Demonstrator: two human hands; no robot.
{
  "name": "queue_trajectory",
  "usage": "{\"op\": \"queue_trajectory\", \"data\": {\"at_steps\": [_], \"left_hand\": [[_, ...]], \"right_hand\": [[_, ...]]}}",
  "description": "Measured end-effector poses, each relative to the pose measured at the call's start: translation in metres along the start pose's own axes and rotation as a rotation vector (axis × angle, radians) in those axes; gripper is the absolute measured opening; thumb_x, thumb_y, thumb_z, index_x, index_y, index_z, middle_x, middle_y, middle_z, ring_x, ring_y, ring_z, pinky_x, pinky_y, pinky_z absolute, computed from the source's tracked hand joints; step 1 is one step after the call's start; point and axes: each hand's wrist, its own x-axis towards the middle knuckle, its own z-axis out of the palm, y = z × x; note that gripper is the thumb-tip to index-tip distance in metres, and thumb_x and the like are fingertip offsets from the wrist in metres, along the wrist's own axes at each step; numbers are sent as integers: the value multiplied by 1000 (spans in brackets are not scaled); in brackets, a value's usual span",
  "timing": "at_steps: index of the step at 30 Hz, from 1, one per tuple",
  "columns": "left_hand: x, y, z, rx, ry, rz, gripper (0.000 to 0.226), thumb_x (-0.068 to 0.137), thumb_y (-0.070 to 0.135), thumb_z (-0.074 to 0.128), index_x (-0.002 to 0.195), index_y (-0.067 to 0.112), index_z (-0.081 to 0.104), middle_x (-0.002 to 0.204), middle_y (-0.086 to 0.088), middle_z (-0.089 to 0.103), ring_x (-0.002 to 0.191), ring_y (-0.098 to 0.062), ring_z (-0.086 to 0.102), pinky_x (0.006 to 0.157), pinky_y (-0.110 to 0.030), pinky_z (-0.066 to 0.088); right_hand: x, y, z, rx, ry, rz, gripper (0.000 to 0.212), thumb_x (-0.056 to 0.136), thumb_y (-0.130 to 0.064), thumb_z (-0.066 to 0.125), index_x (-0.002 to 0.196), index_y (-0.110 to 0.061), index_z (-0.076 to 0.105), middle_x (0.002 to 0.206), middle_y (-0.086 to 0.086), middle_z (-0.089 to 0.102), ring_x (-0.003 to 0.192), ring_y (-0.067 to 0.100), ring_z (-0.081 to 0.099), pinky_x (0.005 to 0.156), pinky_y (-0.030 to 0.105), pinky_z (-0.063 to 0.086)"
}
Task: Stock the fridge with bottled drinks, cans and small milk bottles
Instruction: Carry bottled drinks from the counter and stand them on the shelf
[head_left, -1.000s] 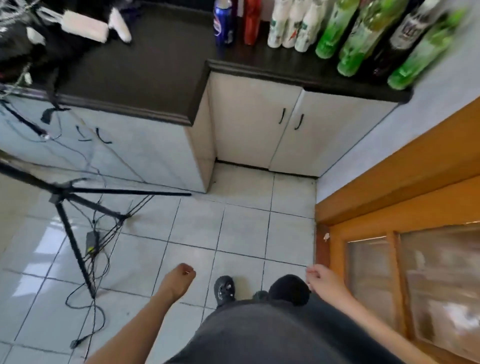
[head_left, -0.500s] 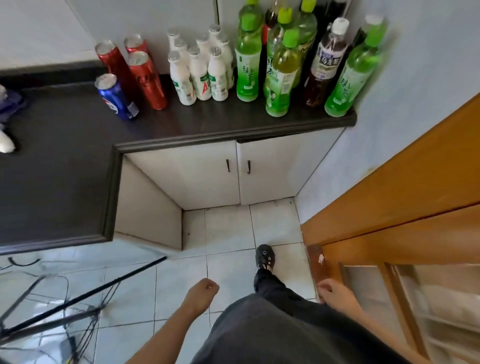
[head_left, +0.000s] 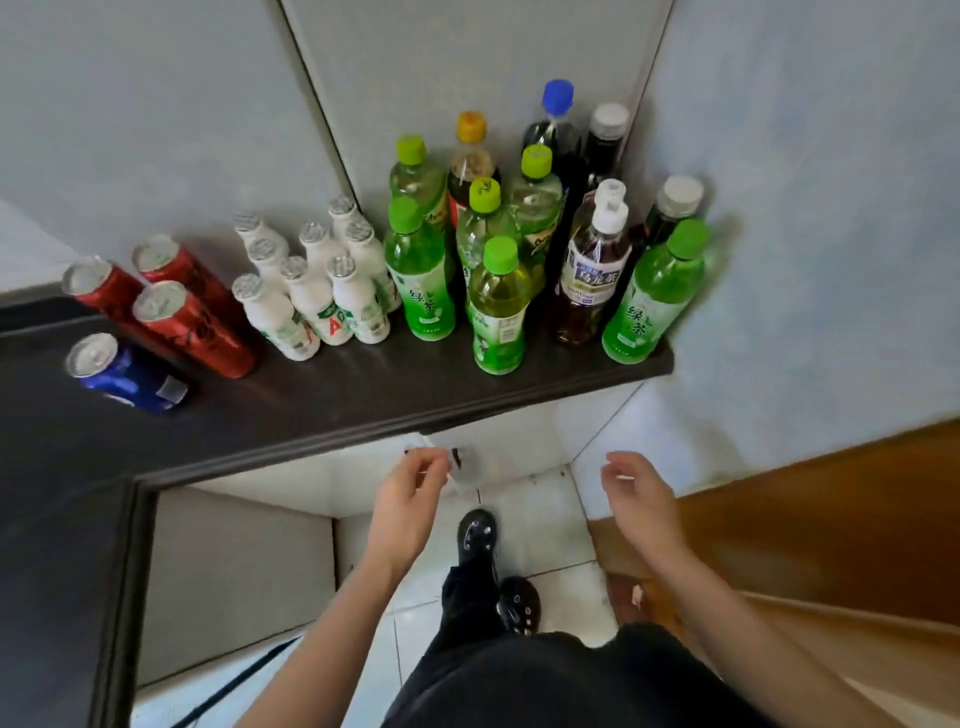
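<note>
Corner of a small room. Pale grey panelled wall (head_left: 156, 104) across the top of the frame, with one dark slanted seam. Pale blue plastered wall (head_left: 831, 208) on the right. Dark glossy L-shaped countertop (head_left: 311, 410) runs from left edge to centre right, with a white cabinet panel (head_left: 239, 571) under it. White glazed floor tiles (head_left: 540, 509) bottom centre. Orange-brown wooden door (head_left: 831, 519) lower right. Soft, even light; faint sheen on the counter.
</note>
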Motion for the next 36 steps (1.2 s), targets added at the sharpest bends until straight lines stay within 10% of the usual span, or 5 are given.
{"op": "queue_trajectory", "data": {"at_steps": [12,18,30,36], "left_hand": [[96,124,17,58,169,557,58,84,38,59,132,11,41,125,5,42,120,-13,43,102,-35,38],[110,127,21,124,132,575,52,85,36,65,129,16,46,121,5,41,105,9,36,81,1,30],[105,112,8,-90,-30,532,42,85,32,67,111,49,40,113,18,58,104,7,55,79,-4,42],[84,110,7,-221,182,525,31,88,37,57,107,57,44,104,29,57,101,5,55,86,-15,43]], "right_hand": [[57,-123,-53,132,593,-317,53,85,-20,64,132,-5,43,127,10,49,120,22,45,99,27,35],[84,-134,-55,148,591,-262,74,86,-31,65,145,-7,26,145,11,38,133,24,37,110,34,32],[80,-117,-46,242,556,-344,61,84,-37,65,133,-19,35,125,3,48,114,21,52,96,49,47],[67,-114,-41,313,504,-350,68,76,-48,67,133,-18,44,126,3,54,117,19,53,97,47,47]]}}
